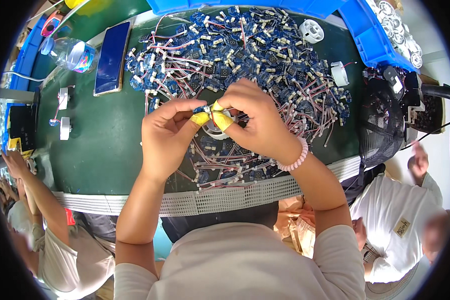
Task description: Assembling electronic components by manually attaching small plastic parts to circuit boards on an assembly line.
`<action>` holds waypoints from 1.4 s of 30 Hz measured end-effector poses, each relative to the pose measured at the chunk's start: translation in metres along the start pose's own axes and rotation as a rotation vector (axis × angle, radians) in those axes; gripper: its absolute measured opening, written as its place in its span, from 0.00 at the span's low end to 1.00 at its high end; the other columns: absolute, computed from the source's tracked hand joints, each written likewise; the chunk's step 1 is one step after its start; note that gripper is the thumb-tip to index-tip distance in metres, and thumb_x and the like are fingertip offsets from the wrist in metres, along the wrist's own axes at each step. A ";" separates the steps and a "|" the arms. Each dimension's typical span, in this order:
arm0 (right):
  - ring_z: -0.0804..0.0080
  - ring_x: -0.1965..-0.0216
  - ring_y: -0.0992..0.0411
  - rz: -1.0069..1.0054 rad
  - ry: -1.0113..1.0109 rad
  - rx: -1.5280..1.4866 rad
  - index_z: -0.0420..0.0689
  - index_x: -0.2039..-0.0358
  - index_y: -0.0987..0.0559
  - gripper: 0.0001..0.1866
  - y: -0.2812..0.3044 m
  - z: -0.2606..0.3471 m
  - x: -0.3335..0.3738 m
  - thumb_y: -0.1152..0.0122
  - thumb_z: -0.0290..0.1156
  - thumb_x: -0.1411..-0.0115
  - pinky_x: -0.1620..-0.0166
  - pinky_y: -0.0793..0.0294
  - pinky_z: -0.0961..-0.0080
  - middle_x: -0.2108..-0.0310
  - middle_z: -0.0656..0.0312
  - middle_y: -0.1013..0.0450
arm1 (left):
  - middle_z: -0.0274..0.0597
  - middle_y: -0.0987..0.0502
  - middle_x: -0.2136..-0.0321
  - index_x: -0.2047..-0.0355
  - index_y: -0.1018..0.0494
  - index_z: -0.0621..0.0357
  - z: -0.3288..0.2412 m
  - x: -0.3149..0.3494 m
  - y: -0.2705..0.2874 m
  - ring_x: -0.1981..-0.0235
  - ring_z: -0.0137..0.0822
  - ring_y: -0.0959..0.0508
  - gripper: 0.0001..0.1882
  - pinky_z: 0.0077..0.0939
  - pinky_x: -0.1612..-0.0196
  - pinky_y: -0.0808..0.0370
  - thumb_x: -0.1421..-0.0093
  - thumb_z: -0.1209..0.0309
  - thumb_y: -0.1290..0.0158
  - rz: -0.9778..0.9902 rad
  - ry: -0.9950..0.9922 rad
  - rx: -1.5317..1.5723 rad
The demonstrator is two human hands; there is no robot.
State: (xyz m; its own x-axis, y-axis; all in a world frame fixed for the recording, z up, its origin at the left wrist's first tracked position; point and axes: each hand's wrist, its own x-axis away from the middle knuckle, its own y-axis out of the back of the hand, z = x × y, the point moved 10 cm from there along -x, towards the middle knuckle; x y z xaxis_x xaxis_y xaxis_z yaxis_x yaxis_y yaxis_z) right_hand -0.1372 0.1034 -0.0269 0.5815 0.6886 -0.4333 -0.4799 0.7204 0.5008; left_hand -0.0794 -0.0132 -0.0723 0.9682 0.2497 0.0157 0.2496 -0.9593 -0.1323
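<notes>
My left hand (162, 135) pinches a small blue circuit board (200, 109) between thumb and forefinger. Against it, my right hand (257, 120) has its thumb and fingers closed on a thin wire lead, whose plug end is mostly hidden by the fingertips. Yellow tape wraps both thumbs and a right fingertip. Just under the hands, a white round plastic part (215, 133) shows in part. Around and beyond them lies a wide heap of blue circuit boards (265, 47), mixed with red, white and dark wire leads (185, 75).
A phone (112, 59) and a clear bottle (75, 55) lie at the far left. White round parts sit left (65, 128) and right (339, 74). A blue bin (370, 37) and a black fan (382, 122) stand at right. Other people sit on both sides.
</notes>
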 end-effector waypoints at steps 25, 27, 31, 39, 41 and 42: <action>0.61 0.74 0.23 -0.860 -0.738 0.682 0.37 0.71 0.19 0.19 0.265 -0.153 0.111 0.35 0.43 0.51 0.68 0.27 0.70 0.78 0.49 0.24 | 0.38 0.24 0.61 0.56 0.29 0.64 -0.095 0.054 0.222 0.60 0.26 0.26 0.13 0.16 0.60 0.33 0.42 0.76 0.50 -0.495 -0.202 -0.705; 0.79 0.78 0.28 -0.905 -0.600 0.317 0.34 0.71 0.19 0.09 0.259 -0.168 0.101 0.35 0.27 0.50 0.73 0.30 0.81 0.77 0.60 0.23 | 0.42 0.24 0.61 0.55 0.30 0.66 -0.083 0.043 0.235 0.59 0.28 0.25 0.15 0.22 0.56 0.29 0.44 0.79 0.48 -0.563 -0.175 -0.904; 0.80 0.69 0.27 -0.917 -0.392 -0.082 0.33 0.62 0.22 0.09 0.247 -0.161 0.083 0.42 0.20 0.45 0.64 0.30 0.86 0.68 0.60 0.23 | 0.45 0.26 0.58 0.57 0.27 0.60 -0.130 0.052 0.085 0.52 0.46 0.29 0.21 0.35 0.47 0.36 0.55 0.79 0.43 -0.595 -0.658 -1.515; 0.80 0.67 0.27 -0.614 -0.388 -0.562 0.37 0.59 0.23 0.11 0.116 -0.068 0.027 0.44 0.23 0.42 0.61 0.29 0.84 0.68 0.61 0.24 | 0.43 0.26 0.69 0.67 0.24 0.60 -0.052 -0.033 -0.049 0.63 0.44 0.27 0.13 0.34 0.62 0.27 0.55 0.82 0.48 0.161 -0.611 -1.121; 0.82 0.68 0.28 -0.449 -0.494 -0.694 0.37 0.59 0.23 0.11 0.073 -0.057 0.022 0.45 0.24 0.42 0.66 0.28 0.86 0.67 0.62 0.24 | 0.44 0.27 0.68 0.63 0.25 0.60 -0.030 -0.043 -0.054 0.62 0.46 0.28 0.18 0.35 0.60 0.28 0.57 0.85 0.47 0.190 -0.521 -1.249; 0.82 0.68 0.28 -0.359 -0.506 -0.708 0.36 0.59 0.24 0.11 0.057 -0.053 0.020 0.45 0.23 0.43 0.67 0.28 0.85 0.67 0.62 0.25 | 0.44 0.28 0.67 0.66 0.25 0.60 -0.030 -0.044 -0.057 0.62 0.46 0.28 0.16 0.37 0.58 0.28 0.58 0.84 0.47 0.204 -0.492 -1.275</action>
State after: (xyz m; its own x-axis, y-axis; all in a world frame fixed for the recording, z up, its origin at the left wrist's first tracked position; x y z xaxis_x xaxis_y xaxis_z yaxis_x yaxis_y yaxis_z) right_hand -0.1874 0.1630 -0.0468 0.9088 0.4171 -0.0135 -0.4076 0.8801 -0.2436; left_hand -0.1360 0.0266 -0.0357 0.9498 -0.1441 -0.2778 0.2076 -0.3743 0.9038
